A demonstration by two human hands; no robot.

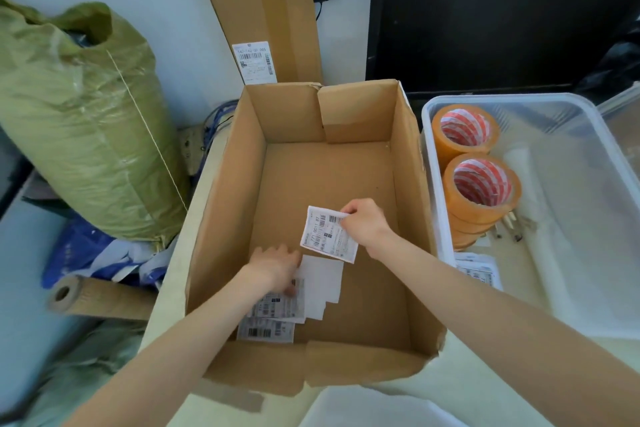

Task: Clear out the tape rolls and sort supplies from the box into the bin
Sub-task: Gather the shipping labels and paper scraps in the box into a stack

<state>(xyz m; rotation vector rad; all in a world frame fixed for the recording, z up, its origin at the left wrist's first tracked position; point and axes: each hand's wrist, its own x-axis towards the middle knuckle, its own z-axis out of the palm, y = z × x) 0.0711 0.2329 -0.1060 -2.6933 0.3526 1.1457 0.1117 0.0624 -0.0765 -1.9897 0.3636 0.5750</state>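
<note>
While the right hand (363, 224) pinches one printed label (329, 236) by its upper edge between thumb and curled fingers, lifted clear of the box floor, the left hand (275, 267) reaches down with fingers bent onto the loose label sheets (294, 298) lying toward the near-left part of the cardboard box (221, 218). Whether those left fingers have already caught a sheet or only press on the pile I cannot tell; the fingertips are partly hidden against the paper.

To do this step well, I judge the left fingers should slide the sheets together into one stack before closing on them, since thin paper lying flat on cardboard is hard to lift by an edge. Nudging the pile against the near wall of the box would raise an edge to pinch. The held label can then join the stack, so one carry does for all.

Right of the box, just beside its wall, stands the clear plastic bin (429, 163). Two orange tape rolls (464, 132) already sit in the bin's box-side end, with what look like more labels (478, 270) nearer the person. No rolls remain in the box, so only paper is left to move.
</note>
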